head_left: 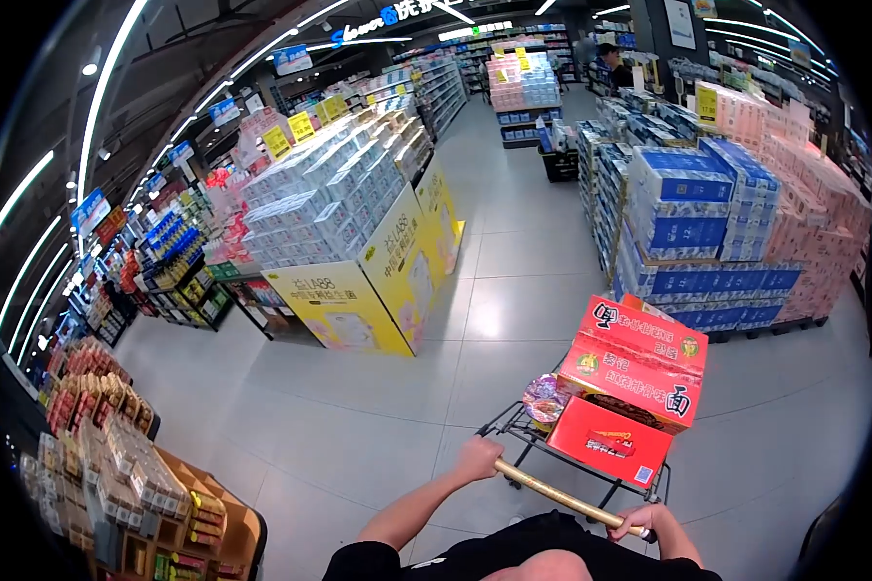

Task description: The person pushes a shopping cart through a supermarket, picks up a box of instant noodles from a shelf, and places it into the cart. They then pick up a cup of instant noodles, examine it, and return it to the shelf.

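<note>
Both my hands grip the gold-coloured handle bar of a black wire trolley. My left hand holds the bar's left end, my right hand its right end. On the trolley lie stacked red cartons: a large one with printed characters on top, and a smaller red box under it. A shiny wrapped pack lies at the left of the cartons.
A yellow-skirted display of white packs stands ahead on the left. Blue and pink stacked packs stand on the right. A wooden stand with snacks is near left. Grey floor aisle runs ahead; a person stands far off.
</note>
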The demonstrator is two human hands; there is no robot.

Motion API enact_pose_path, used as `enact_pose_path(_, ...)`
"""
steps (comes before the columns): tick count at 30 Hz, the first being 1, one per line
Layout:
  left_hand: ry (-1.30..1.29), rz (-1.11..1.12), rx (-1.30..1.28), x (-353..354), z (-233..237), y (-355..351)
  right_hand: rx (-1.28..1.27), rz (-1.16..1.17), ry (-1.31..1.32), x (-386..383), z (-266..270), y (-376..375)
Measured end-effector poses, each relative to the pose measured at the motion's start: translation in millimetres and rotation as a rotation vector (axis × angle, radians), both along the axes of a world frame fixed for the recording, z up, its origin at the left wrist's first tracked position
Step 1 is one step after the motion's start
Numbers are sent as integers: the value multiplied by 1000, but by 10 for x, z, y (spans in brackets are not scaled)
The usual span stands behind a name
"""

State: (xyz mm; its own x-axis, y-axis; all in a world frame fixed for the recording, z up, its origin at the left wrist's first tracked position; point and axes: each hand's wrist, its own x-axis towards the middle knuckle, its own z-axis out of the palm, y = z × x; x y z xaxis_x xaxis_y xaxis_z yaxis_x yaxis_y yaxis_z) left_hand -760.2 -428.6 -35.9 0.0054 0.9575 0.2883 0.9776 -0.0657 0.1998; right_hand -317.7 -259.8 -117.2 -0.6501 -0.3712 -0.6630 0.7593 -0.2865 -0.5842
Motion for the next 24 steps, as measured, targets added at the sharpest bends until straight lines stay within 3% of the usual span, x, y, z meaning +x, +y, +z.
enact_pose_path(5,25,-115,-59,-506,-18,200,459,-68,64,-382,353,-269)
enact_pose_path(12,66,-239,-287,-1208,93,525,851,-174,-21,-1042,775,-631)
enact_pose_path(14,96,-288,-357,-1380,197,630,939,-185,-127,-1283,782,-799)
enact_pose_path(16,132,-328,-436,-1540,324,791,1184,-202,-440,-1605,1128,-1038)
enact_pose_path(19,234,-417,-603,-1796,429,998,1260,-295,-675,-1996,1242,-1220)
enact_pose_path(24,310,-592,-562,-2262,251,1287,1306,-429,-786,-2518,1285,-1392)
